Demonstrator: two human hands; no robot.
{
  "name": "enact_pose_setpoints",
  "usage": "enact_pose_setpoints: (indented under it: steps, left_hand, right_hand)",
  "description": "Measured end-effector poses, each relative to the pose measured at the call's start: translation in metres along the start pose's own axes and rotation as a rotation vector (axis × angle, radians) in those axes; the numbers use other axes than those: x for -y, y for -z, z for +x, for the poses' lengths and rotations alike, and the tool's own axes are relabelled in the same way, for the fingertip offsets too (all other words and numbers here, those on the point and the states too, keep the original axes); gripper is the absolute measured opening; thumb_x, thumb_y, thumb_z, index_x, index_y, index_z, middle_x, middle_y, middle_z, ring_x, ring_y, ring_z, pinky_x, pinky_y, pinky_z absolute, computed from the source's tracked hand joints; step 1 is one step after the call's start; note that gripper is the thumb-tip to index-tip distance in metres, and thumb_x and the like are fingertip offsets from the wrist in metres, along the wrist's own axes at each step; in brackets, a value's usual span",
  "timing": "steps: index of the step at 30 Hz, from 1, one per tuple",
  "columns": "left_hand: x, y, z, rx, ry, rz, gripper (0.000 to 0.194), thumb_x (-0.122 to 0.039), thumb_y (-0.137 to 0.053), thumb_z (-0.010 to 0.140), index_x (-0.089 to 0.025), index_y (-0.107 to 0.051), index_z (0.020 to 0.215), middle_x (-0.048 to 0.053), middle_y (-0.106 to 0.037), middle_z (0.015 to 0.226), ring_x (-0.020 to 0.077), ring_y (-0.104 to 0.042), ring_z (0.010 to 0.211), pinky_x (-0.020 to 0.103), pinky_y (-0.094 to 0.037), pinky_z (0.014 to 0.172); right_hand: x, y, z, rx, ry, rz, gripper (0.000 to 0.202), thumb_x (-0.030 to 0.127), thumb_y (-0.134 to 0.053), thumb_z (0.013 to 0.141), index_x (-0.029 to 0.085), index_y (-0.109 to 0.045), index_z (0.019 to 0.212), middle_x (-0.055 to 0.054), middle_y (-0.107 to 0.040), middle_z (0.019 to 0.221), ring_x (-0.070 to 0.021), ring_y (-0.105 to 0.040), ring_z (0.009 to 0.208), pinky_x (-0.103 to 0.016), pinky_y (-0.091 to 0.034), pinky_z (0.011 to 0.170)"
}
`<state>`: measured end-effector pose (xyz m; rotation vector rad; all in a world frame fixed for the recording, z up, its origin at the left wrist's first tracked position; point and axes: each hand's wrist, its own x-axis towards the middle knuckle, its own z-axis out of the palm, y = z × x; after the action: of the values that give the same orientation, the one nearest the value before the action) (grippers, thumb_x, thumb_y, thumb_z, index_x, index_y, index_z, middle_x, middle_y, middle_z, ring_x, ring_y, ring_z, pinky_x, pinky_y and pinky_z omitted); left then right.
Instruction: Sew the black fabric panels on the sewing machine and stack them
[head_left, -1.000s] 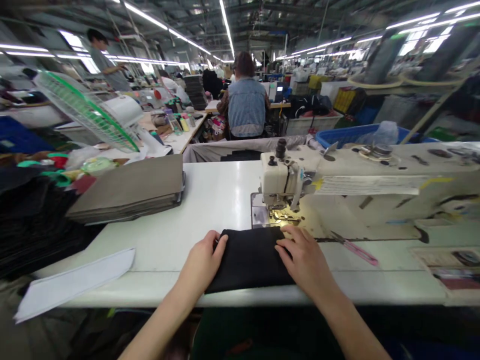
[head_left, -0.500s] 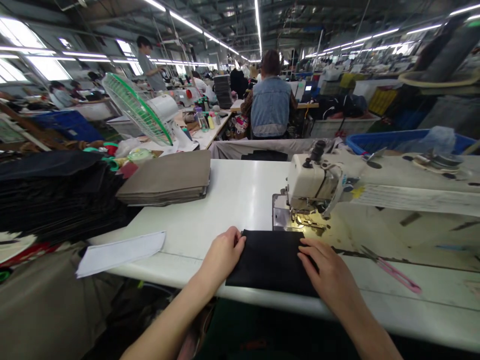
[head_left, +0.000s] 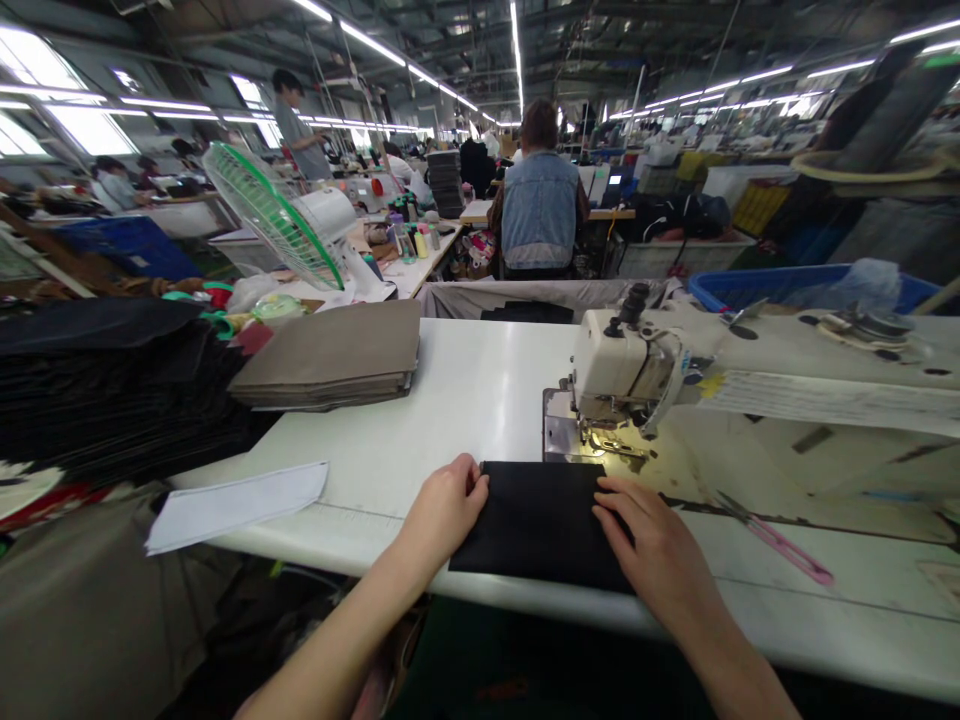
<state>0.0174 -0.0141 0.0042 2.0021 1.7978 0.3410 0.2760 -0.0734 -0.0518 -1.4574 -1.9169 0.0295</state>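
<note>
A folded piece of black fabric (head_left: 541, 525) lies on the white sewing table, its far edge just short of the needle plate of the sewing machine (head_left: 611, 365). My left hand (head_left: 448, 505) pinches the fabric's far left corner between thumb and fingers. At the far right corner, my right hand (head_left: 651, 530) grips the fabric's edge with its fingertips; the fingers' undersides are hidden. Pink-handled snips (head_left: 787, 548) lie to the right of my right hand, blades pointing toward the machine.
A stack of brown-grey fabric panels (head_left: 330, 350) sits at the table's back left, with a white strip (head_left: 240, 503) nearer the front edge. Black panels (head_left: 97, 390) are piled further left. Beyond stand a fan (head_left: 277, 215), a seated person (head_left: 541, 205) and a blue crate (head_left: 772, 285).
The view has shifted very slightly. Both hands keep their places on the black fabric, and nothing was let go or taken up.
</note>
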Motion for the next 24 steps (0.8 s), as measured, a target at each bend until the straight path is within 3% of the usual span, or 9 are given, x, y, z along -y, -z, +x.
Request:
enact_pose_setpoints:
  steps: [9, 13, 15, 17, 19, 20, 22, 24]
  left_hand:
    - [0.001, 0.0, -0.001, 0.0, -0.011, 0.017, 0.016, -0.018, -0.054, 0.094, -0.02, -0.056, 0.078, 0.001, -0.063, 0.071, 0.0191, -0.063, 0.07, 0.028, -0.039, 0.064]
    - [-0.002, 0.0, -0.003, 0.016, 0.01, 0.138, 0.01, -0.022, -0.053, 0.096, -0.019, -0.061, 0.092, 0.005, -0.068, 0.081, 0.0222, -0.066, 0.076, 0.031, -0.045, 0.068]
    - [0.001, 0.003, -0.002, -0.04, -0.097, 0.211, 0.015, -0.02, -0.052, 0.095, -0.019, -0.063, 0.106, 0.01, -0.069, 0.101, 0.0251, -0.066, 0.089, 0.034, -0.049, 0.075]
    - [0.006, 0.006, 0.001, -0.058, -0.383, 0.246, 0.028, -0.013, -0.051, 0.093, -0.021, -0.064, 0.116, 0.011, -0.065, 0.121, 0.0268, -0.062, 0.11, 0.04, -0.05, 0.091]
    - [0.007, 0.01, 0.005, 0.025, -0.683, 0.244, 0.034, -0.007, -0.048, 0.091, -0.022, -0.067, 0.115, 0.01, -0.064, 0.126, 0.0258, -0.058, 0.118, 0.041, -0.046, 0.102]
    - [0.004, 0.011, 0.007, 0.08, -0.764, 0.243, 0.034, -0.006, -0.047, 0.091, -0.021, -0.069, 0.112, 0.011, -0.066, 0.123, 0.0253, -0.059, 0.117, 0.041, -0.047, 0.102]
    - [-0.006, 0.008, 0.006, 0.147, -0.747, 0.283, 0.03, -0.006, -0.047, 0.09, -0.017, -0.071, 0.106, 0.013, -0.07, 0.112, 0.0257, -0.065, 0.106, 0.04, -0.051, 0.097]
    - [-0.022, -0.002, 0.0, 0.143, -0.621, 0.371, 0.03, -0.007, -0.047, 0.09, -0.012, -0.07, 0.108, 0.016, -0.072, 0.105, 0.0283, -0.068, 0.101, 0.041, -0.053, 0.092]
  right_hand:
    - [0.0, 0.0, -0.001, 0.003, 0.012, -0.012, 0.024, 0.029, -0.048, 0.101, 0.021, -0.07, 0.098, -0.011, -0.073, 0.111, -0.0265, -0.07, 0.103, -0.045, -0.057, 0.092]
    - [0.0, 0.0, 0.0, 0.004, 0.007, 0.005, 0.022, 0.027, -0.05, 0.099, 0.021, -0.071, 0.1, -0.011, -0.073, 0.112, -0.0274, -0.069, 0.106, -0.048, -0.056, 0.096]
    - [-0.001, 0.001, 0.001, 0.035, 0.034, 0.039, 0.026, 0.021, -0.048, 0.097, 0.021, -0.071, 0.108, -0.011, -0.071, 0.12, -0.027, -0.066, 0.114, -0.049, -0.054, 0.101]
    - [-0.001, 0.001, 0.004, 0.096, 0.091, 0.089, 0.039, 0.011, -0.041, 0.094, 0.023, -0.07, 0.116, -0.01, -0.068, 0.129, -0.0244, -0.063, 0.121, -0.047, -0.053, 0.104]
    - [0.004, 0.0, 0.01, 0.158, 0.115, 0.116, 0.048, 0.004, -0.037, 0.09, 0.023, -0.07, 0.119, -0.009, -0.068, 0.13, -0.0222, -0.063, 0.121, -0.045, -0.053, 0.104]
    - [0.009, -0.002, 0.013, 0.172, 0.099, 0.109, 0.047, 0.005, -0.037, 0.09, 0.022, -0.07, 0.119, -0.009, -0.069, 0.127, -0.0223, -0.065, 0.118, -0.044, -0.054, 0.103]
    - [0.024, -0.007, 0.019, 0.171, 0.014, 0.047, 0.038, 0.014, -0.042, 0.095, 0.02, -0.07, 0.12, -0.012, -0.071, 0.122, -0.0256, -0.066, 0.114, -0.047, -0.054, 0.101]
    - [0.042, -0.016, 0.022, 0.13, -0.081, -0.054, 0.034, 0.026, -0.049, 0.097, 0.015, -0.067, 0.124, -0.017, -0.069, 0.124, -0.0317, -0.064, 0.115, -0.052, -0.053, 0.1]
